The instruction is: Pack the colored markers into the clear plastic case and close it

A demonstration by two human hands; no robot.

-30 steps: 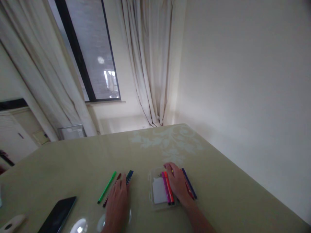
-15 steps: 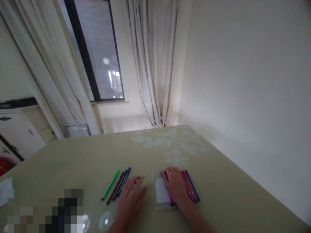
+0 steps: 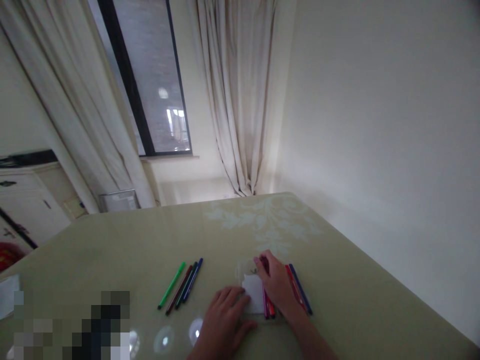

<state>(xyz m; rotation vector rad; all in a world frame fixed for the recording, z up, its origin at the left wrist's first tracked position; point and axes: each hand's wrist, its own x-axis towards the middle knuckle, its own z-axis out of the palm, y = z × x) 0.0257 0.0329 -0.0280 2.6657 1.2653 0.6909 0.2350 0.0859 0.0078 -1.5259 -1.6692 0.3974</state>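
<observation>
A clear plastic case (image 3: pixel 239 270) lies on the table with a white card (image 3: pixel 253 295) in its left part. My left hand (image 3: pixel 227 320) is open, its fingers reaching the case's lower left edge. Over the case, my right hand (image 3: pixel 278 285) has its fingers curled together above the felt-tip pens; what they pinch is hidden. From under that hand a purple pen (image 3: pixel 266 306) and a red pen (image 3: pixel 271 311) stick out on its left. A red pen (image 3: pixel 294 285) and a blue pen (image 3: pixel 300 290) show on its right.
Left of the case lie a green pen (image 3: pixel 171 286), a dark red pen (image 3: pixel 179 291) and two dark pens side by side. A pale sheet (image 3: pixel 9 295) is at the table's left edge. The table (image 3: pixel 131 245) meets a wall (image 3: pixel 375 150) on the right.
My left hand has moved right and nearer, from beside the loose pens to the case. My right hand's fingers have curled in, and the pens under it have shifted.
</observation>
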